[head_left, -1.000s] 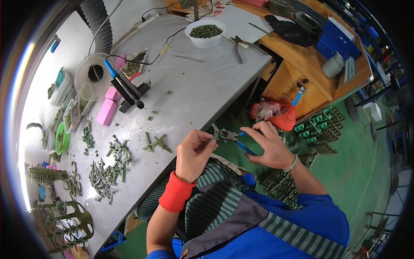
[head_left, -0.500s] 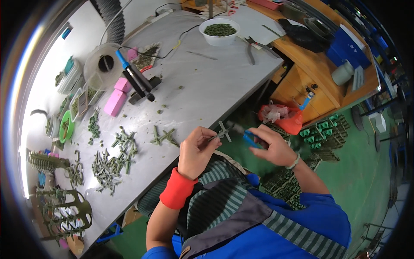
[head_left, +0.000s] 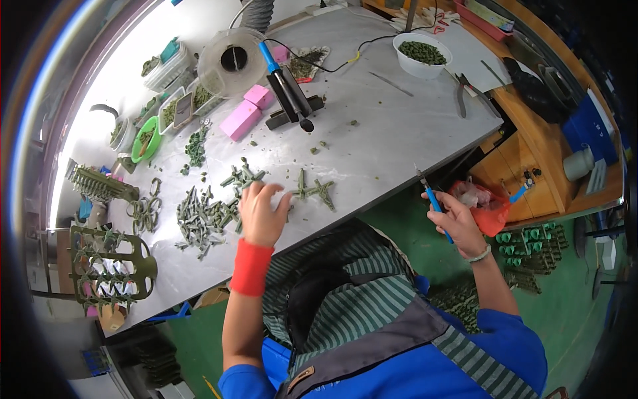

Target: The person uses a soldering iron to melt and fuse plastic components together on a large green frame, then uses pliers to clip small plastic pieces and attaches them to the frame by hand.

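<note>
Green pieces [head_left: 197,229] lie left of and beyond your left hand [head_left: 262,216], its fingers parted; your right hand [head_left: 463,226], farther off, grips blue-handled pliers [head_left: 434,199], long axis pointing away

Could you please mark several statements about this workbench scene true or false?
1. The right hand holds blue-handled pliers. True.
2. The red wristband is on the right wrist. False: the red wristband is on the left wrist.
3. The left hand is near the loose grey-green pieces. True.
4. The pink blocks lie on the floor. False: the pink blocks lie on the table.
5. The white bowl is upside down. False: the white bowl is upright.
</note>
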`<action>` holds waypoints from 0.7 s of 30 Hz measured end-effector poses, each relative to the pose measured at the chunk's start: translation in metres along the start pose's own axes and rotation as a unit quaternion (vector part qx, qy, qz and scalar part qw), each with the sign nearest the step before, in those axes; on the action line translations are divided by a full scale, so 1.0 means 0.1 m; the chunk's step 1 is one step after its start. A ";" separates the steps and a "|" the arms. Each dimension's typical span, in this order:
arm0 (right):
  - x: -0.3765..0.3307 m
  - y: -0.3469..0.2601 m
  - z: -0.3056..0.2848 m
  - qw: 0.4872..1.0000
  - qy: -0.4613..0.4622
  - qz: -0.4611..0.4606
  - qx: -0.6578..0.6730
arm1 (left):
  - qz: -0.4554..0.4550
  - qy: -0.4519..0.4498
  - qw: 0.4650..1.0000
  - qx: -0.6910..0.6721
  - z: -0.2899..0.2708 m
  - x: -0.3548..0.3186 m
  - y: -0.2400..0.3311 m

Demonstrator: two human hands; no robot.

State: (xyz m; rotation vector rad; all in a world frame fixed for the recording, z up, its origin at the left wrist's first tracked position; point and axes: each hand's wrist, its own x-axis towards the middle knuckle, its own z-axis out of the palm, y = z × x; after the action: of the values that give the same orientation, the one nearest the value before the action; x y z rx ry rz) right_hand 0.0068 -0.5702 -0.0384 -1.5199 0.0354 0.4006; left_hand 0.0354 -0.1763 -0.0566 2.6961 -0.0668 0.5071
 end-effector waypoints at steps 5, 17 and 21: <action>-0.08 0.00 0.02 1.000 -0.008 0.021 0.016 | -0.055 -0.104 0.991 0.062 0.42 0.49 0.08; -0.19 -0.07 0.28 0.966 -0.075 -0.110 -0.222 | -0.249 -0.085 0.762 -0.592 -0.19 0.06 0.53; -0.22 -0.13 0.47 0.917 -0.026 -0.211 -0.337 | -0.221 -0.083 0.763 -0.602 -0.08 -0.05 0.96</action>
State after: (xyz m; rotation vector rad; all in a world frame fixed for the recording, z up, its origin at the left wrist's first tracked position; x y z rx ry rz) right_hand -0.0208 -0.5296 -0.0167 -2.1302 -0.5140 0.0972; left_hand 0.0172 -0.2622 -0.0158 1.3804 0.1496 -0.0002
